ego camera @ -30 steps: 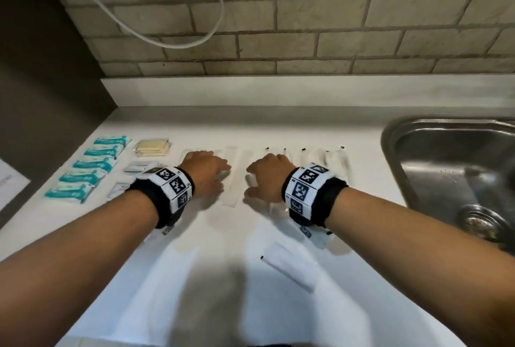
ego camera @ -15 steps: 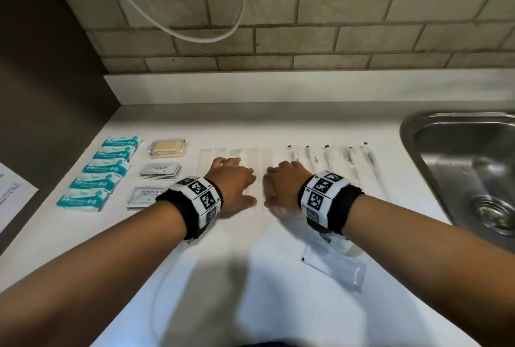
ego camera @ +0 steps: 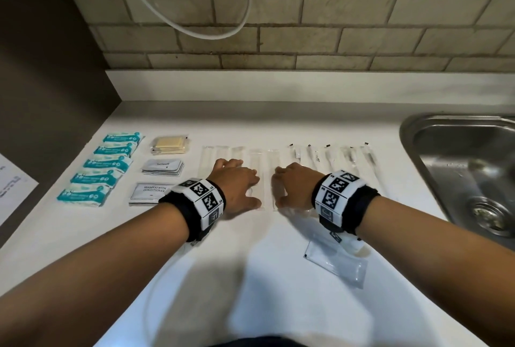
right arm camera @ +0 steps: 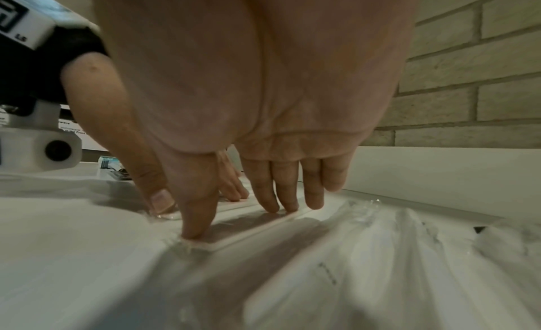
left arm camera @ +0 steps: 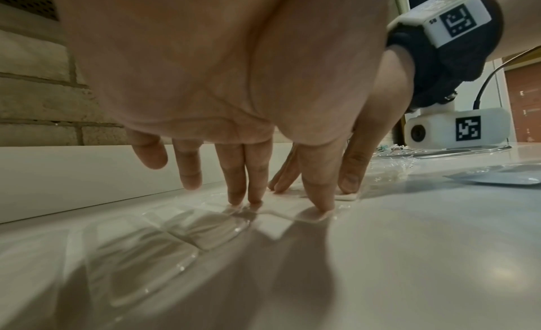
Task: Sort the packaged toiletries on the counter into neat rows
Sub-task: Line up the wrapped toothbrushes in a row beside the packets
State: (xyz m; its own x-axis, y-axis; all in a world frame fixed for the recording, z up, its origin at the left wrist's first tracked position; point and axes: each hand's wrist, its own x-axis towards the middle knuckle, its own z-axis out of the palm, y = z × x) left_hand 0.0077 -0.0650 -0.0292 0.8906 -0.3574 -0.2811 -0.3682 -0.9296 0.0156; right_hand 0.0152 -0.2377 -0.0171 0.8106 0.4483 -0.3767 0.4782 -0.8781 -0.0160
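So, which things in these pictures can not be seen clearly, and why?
- Clear flat sachet, head view: top end hidden under the right wrist band; contents unreadable.
- Long clear sleeves, head view: partly covered by the left hand and right hand.
- Teal packets: print too small.
- Steel sink: cut by the right edge.

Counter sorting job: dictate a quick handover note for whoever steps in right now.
Left hand: open, fingers pressing the clear flat packets mid-counter.
Right hand: open, pressing the same row from its right side.
Done: teal packs in a column at left, sachet stacks beside them, wrapped sticks rowed near the sink.
Left: finish squaring the clear packets; place the loose clear pouch lying nearer you.
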